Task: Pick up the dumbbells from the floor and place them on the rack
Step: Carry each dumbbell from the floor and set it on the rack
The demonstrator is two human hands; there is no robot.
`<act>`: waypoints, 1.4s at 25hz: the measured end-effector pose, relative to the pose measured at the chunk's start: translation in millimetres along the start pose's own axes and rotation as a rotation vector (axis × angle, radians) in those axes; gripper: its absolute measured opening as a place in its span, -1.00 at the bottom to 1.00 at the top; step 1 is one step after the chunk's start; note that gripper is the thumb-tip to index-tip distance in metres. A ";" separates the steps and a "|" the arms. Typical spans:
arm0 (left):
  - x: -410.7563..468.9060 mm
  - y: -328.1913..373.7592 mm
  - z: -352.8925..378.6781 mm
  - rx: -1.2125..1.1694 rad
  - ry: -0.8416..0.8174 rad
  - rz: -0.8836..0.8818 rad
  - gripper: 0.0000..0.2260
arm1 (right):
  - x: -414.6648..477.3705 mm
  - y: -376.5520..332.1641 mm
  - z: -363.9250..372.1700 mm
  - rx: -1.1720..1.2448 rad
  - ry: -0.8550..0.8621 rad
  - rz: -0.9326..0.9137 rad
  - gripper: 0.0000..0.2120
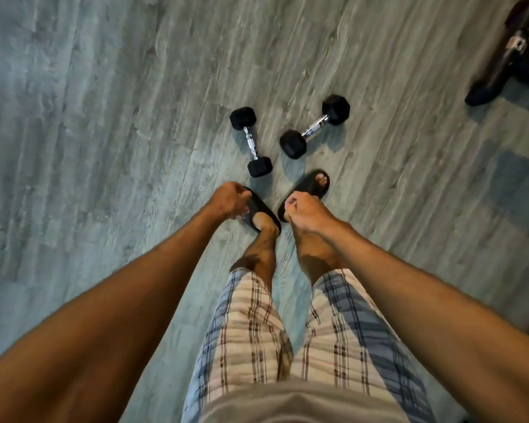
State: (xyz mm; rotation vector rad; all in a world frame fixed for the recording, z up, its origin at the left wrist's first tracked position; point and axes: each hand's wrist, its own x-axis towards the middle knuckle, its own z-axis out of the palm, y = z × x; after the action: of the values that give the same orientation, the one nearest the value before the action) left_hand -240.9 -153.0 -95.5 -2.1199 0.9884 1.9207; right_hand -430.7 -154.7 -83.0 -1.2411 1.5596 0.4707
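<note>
The light is dim, cool and even, with a soft sheen across the grey floor [104,117]. The 2 dumbbells [251,142] cast faint, blurred shadows beside them, and their chrome handles carry small bright glints. The wide lens bends the floor grain near the edges and stretches the forearms [135,300]; these and the shorts [251,331] look smeared.

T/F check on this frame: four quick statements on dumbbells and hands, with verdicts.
1. The left dumbbell and right dumbbell both lie on the floor. True.
2. The left hand holds a dumbbell. False: its fingers are loosely curled and it holds nothing.
3. The two dumbbells touch each other. False: bare floor shows between them.
4. The right hand holds nothing. True.
</note>
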 end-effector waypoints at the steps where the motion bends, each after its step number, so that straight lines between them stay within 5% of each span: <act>1: 21.8 -0.5 -1.5 -0.024 -0.008 -0.012 -0.76 | 22.6 0.7 6.5 0.029 0.007 0.014 -0.79; 8: 190.2 -25.4 7.7 -0.219 -0.011 -0.130 -0.76 | 187.9 18.9 68.4 0.110 0.002 0.064 -0.75; 21: 476.5 -71.2 40.5 -0.759 0.072 -0.177 -0.83 | 435.2 69.2 172.2 0.427 0.072 0.200 0.07; 25: 499.4 -54.4 57.3 -0.972 -0.020 -0.186 -0.77 | 455.3 73.6 181.3 0.446 0.122 0.210 -0.06; 35: 426.7 -23.8 50.7 -0.781 0.041 -0.331 -0.85 | 370.5 61.0 164.9 0.518 0.127 0.165 -0.28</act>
State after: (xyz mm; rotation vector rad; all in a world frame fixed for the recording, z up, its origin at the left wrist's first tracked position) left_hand -277.9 -272.9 -507.2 -2.4613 -0.1841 2.3043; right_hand -377.8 -174.1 -489.2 -0.7582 1.7569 0.0761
